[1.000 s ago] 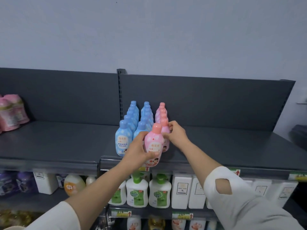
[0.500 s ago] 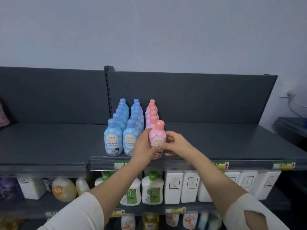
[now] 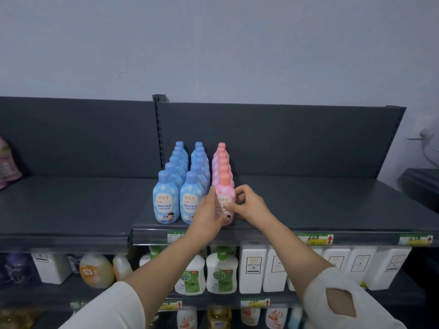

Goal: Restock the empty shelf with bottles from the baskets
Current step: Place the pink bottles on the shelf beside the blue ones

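Fingers of my left hand (image 3: pixel 209 216) and right hand (image 3: pixel 250 205) curl round the upright pink bottle (image 3: pixel 224 192) between them on the shelf (image 3: pixel 332 203); blue bottles (image 3: pixel 191 200) stand just left.

Backdrop here is a plain pale blue-grey painted wall (image 3: pixel 213 43), lit soft and even. In front of it stands a dark grey metal shop shelving unit (image 3: pixel 297 138) with a tall flat back panel, split by a slotted upright post (image 3: pixel 158 129). The top deck is matte, with a glossy front rail (image 3: pixel 261 236) carrying green-and-yellow price tags (image 3: pixel 316 239). Far right there's a dark cabinet top (image 3: pixel 420 184), plus a blurry white wall fitting (image 3: pixel 427 133) with a cable hanging off it.
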Available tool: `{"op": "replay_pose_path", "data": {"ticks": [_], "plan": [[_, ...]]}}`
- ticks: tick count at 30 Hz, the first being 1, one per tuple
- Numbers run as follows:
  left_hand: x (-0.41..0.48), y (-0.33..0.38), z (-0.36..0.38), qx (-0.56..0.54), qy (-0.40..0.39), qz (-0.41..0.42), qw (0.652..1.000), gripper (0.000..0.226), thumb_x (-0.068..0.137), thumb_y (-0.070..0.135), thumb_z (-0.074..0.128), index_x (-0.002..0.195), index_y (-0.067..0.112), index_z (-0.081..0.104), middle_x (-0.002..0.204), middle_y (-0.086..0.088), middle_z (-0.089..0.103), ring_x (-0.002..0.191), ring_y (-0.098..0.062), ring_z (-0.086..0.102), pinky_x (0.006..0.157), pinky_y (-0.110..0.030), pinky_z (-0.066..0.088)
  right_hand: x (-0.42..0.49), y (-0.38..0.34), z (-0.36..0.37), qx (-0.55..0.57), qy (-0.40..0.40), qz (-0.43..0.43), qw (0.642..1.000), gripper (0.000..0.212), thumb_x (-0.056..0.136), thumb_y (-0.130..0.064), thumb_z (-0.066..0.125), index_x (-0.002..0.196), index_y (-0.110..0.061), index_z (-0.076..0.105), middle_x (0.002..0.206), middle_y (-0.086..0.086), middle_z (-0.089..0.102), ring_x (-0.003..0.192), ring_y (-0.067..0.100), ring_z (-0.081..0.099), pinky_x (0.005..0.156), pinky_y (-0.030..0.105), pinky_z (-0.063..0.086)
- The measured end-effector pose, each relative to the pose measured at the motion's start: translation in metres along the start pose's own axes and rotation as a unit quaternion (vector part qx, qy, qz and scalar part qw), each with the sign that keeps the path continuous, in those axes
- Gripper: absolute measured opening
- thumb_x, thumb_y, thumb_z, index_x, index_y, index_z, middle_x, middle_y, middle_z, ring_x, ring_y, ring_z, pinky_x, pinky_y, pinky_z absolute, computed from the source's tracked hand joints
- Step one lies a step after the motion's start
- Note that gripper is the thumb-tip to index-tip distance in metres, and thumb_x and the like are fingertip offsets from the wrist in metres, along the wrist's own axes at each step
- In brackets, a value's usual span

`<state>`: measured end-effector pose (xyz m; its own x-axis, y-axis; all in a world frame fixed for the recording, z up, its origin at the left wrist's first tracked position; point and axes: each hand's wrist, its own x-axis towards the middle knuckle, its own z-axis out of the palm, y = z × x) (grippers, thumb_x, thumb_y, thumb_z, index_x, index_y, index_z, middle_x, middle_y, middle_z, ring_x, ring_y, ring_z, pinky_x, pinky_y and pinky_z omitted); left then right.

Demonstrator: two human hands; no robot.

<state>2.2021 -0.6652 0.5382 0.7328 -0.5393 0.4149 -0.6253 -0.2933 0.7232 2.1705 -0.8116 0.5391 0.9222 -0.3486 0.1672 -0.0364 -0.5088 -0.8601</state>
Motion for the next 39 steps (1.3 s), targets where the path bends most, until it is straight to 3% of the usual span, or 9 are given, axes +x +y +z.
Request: {"op": "replay_pose_path", "data": {"ticks": [2, 5, 11, 14, 17, 20, 24, 34, 39], "plan": [[0.0, 0.001, 0.0, -0.012, -0.006, 0.004, 1.0, 0.066, 0.078, 0.0, 0.065, 0.136, 0.016, 0.038, 0.12, 0.003, 0.055, 0.108, -0.009, 0.052, 0.076, -0.004, 0.039, -0.001, -0.002, -0.002, -0.023, 0.004, -0.009, 1.0, 0.034, 0.078, -0.023, 0.076, 0.105, -0.015, 0.057, 0.087, -0.006, 0.061, 0.077, 0.005, 0.056, 0.063, 0.016, 0.046], [-0.002, -0.001, -0.001, -0.028, -0.008, -0.003, 1.0, 0.058, 0.08, 0.001, 0.063, 0.131, 0.019, 0.042, 0.113, 0.007, 0.057, 0.105, -0.01, 0.056, 0.078, -0.008, 0.043, -0.003, -0.002, -0.006, -0.044, -0.002, -0.017, 0.999, 0.035, 0.08, -0.025, 0.074, 0.11, -0.017, 0.058, 0.092, -0.004, 0.063, 0.082, 0.008, 0.057, 0.059, 0.01, 0.037], [-0.025, -0.004, -0.012, 0.018, 0.054, -0.084, 0.995, 0.042, 0.09, 0.013, 0.058, 0.13, 0.014, 0.046, 0.11, 0.004, 0.054, 0.092, -0.012, 0.056, 0.079, -0.025, 0.047, -0.019, 0.007, -0.021, -0.18, 0.025, -0.032, 0.983, 0.038, 0.087, -0.039, 0.063, 0.119, -0.022, 0.053, 0.099, -0.003, 0.061, 0.092, 0.017, 0.059, 0.083, 0.035, 0.05], [-0.036, -0.007, -0.021, 0.116, 0.039, -0.07, 0.99, 0.026, 0.092, 0.02, 0.055, 0.118, 0.015, 0.056, 0.103, 0.0, 0.061, 0.085, -0.013, 0.059, 0.075, -0.029, 0.051, -0.037, 0.007, -0.024, -0.286, 0.043, -0.079, 0.954, 0.028, 0.093, -0.038, 0.054, 0.115, -0.021, 0.054, 0.102, -0.004, 0.057, 0.091, 0.017, 0.058, 0.078, 0.035, 0.049], [-0.05, -0.008, -0.029, 0.227, 0.01, -0.046, 0.973, 0.021, 0.093, 0.028, 0.051, 0.111, 0.019, 0.058, 0.107, 0.003, 0.062, 0.094, -0.016, 0.06, 0.077, -0.035, 0.052, -0.053, 0.004, -0.02, -0.375, 0.034, -0.146, 0.915, 0.027, 0.096, -0.039, 0.048, 0.115, -0.022, 0.055, 0.109, -0.002, 0.055, 0.101, 0.019, 0.054, 0.076, 0.033, 0.045], [-0.068, -0.015, -0.04, 0.344, -0.031, -0.028, 0.938, 0.024, 0.095, 0.036, 0.045, 0.113, 0.024, 0.055, 0.112, 0.006, 0.058, 0.103, -0.017, 0.058, 0.075, -0.033, 0.049, -0.066, 0.006, -0.009, -0.42, 0.002, -0.204, 0.884, 0.029, 0.097, -0.038, 0.045, 0.119, -0.021, 0.055, 0.117, -0.001, 0.055, 0.11, 0.022, 0.051, 0.081, 0.033, 0.043], [-0.109, -0.038, -0.066, 0.452, -0.072, -0.071, 0.886, 0.027, 0.095, 0.04, 0.041, 0.113, 0.026, 0.055, 0.113, 0.006, 0.058, 0.106, -0.018, 0.057, 0.074, -0.031, 0.044, -0.079, 0.013, 0.021, -0.406, -0.068, -0.253, 0.875, 0.032, 0.098, -0.036, 0.043, 0.125, -0.02, 0.052, 0.124, -0.002, 0.054, 0.114, 0.022, 0.051, 0.086, 0.036, 0.045], [-0.231, -0.085, -0.146, 0.461, -0.068, -0.251, 0.848, 0.02, 0.093, 0.033, 0.043, 0.102, 0.022, 0.057, 0.109, 0.0, 0.06, 0.099, -0.023, 0.059, 0.072, -0.033, 0.048, -0.1, -0.01, 0.154, -0.384, -0.277, -0.323, 0.819, 0.035, 0.099, -0.035, 0.042, 0.129, -0.019, 0.048, 0.124, 0.004, 0.051, 0.113, 0.027, 0.051, 0.079, 0.041, 0.049], [-0.282, -0.101, -0.185, 0.468, -0.058, -0.309, 0.826, 0.023, 0.094, 0.035, 0.042, 0.11, 0.026, 0.057, 0.113, 0.003, 0.06, 0.104, -0.02, 0.058, 0.075, -0.033, 0.048, -0.109, -0.041, 0.233, -0.381, -0.352, -0.336, 0.786, 0.037, 0.098, -0.038, 0.045, 0.129, -0.019, 0.047, 0.124, 0.006, 0.053, 0.11, 0.029, 0.054, 0.081, 0.043, 0.05]]}}
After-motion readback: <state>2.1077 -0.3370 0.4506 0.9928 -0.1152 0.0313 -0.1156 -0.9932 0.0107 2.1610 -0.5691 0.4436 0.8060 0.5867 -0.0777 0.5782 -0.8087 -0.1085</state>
